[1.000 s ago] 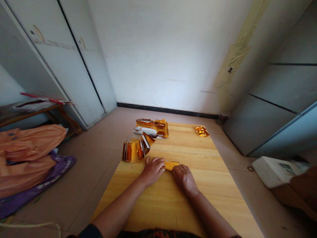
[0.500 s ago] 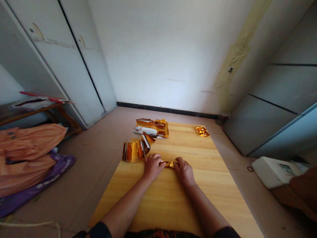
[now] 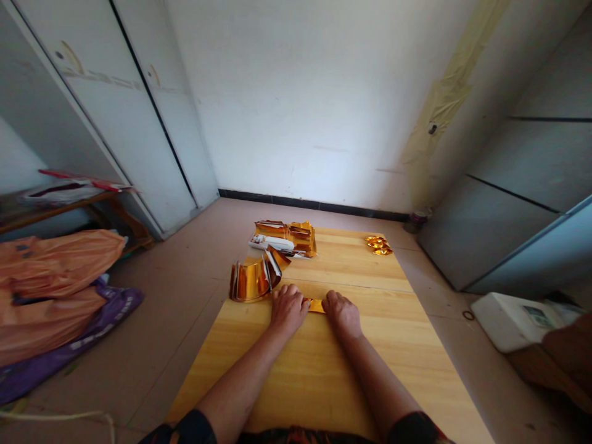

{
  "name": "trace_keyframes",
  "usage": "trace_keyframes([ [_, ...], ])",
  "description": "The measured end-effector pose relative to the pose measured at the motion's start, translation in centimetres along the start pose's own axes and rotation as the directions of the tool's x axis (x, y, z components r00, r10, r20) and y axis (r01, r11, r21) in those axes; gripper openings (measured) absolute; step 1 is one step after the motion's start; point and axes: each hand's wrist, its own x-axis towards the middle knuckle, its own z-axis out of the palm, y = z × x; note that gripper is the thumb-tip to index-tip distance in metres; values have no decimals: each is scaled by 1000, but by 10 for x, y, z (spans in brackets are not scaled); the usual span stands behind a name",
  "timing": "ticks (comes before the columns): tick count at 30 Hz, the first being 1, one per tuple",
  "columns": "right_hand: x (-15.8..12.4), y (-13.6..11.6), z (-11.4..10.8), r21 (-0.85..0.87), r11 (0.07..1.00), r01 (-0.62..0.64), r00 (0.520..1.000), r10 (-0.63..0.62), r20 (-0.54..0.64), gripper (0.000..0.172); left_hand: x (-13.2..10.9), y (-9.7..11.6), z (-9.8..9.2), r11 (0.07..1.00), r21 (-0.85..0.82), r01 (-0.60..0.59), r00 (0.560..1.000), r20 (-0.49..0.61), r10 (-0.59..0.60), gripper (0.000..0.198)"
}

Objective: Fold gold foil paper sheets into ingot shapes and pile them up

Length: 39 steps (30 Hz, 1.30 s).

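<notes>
A narrow strip of gold foil paper (image 3: 316, 306) lies on the wooden table (image 3: 319, 370), gripped at both ends. My left hand (image 3: 289, 306) is closed over its left end, fingers bent and pressing down. At the other end my right hand (image 3: 342, 313) is curled round the foil, knuckles up. Only the short middle stretch of the strip shows, looking flat and smooth; the fingers hide the rest. Just beyond my left hand stands a curved stack of gold foil sheets (image 3: 253, 280) with white and brown edges.
Behind that stack lies a second pile of gold foil sheets (image 3: 303, 237) with a white piece. Folded gold foil pieces (image 3: 378, 245) sit at the table's far right corner. Orange and purple bags (image 3: 55, 296) lie left on the floor; a white box (image 3: 513, 320) stands right.
The strip between my hands has gone from crinkled to flatter. My right hand has curled more tightly, and the left fingers have shifted slightly over the foil.
</notes>
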Motion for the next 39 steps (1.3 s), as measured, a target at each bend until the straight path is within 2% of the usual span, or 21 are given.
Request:
trace_keyframes([
  [13, -2, 1, 6, -44, 996, 71, 994, -74, -85, 12, 0, 3, 2, 997, 56, 45, 999, -6, -44, 18],
  [18, -3, 0, 6, -66, 997, 44, 996, -49, -77, 10, -3, 5, -1, 996, 44, 76, 996, -42, -74, 21],
  [24, -6, 2, 5, -77, 996, 47, 994, -54, -91, 8, -3, 8, 1, 994, 38, -100, 995, 5, 100, 6],
  [30, -7, 10, 0, -36, 994, 99, 991, -102, -83, 7, 4, 9, 9, 972, 41, -231, 971, 81, 227, 13],
  [34, -10, 10, -5, 34, 971, 235, 963, -228, -142, 8, 7, 7, 10, 969, 4, -248, 964, 96, 247, 12],
  [37, -16, 4, -6, 86, 914, 396, 913, -383, -138, 11, 7, 6, 9, 972, 2, -234, 969, 87, 233, 12],
  [39, -22, 0, -5, 97, 889, 448, 891, -435, -131, 14, 6, 6, 9, 974, 4, -225, 970, 92, 223, 11],
])
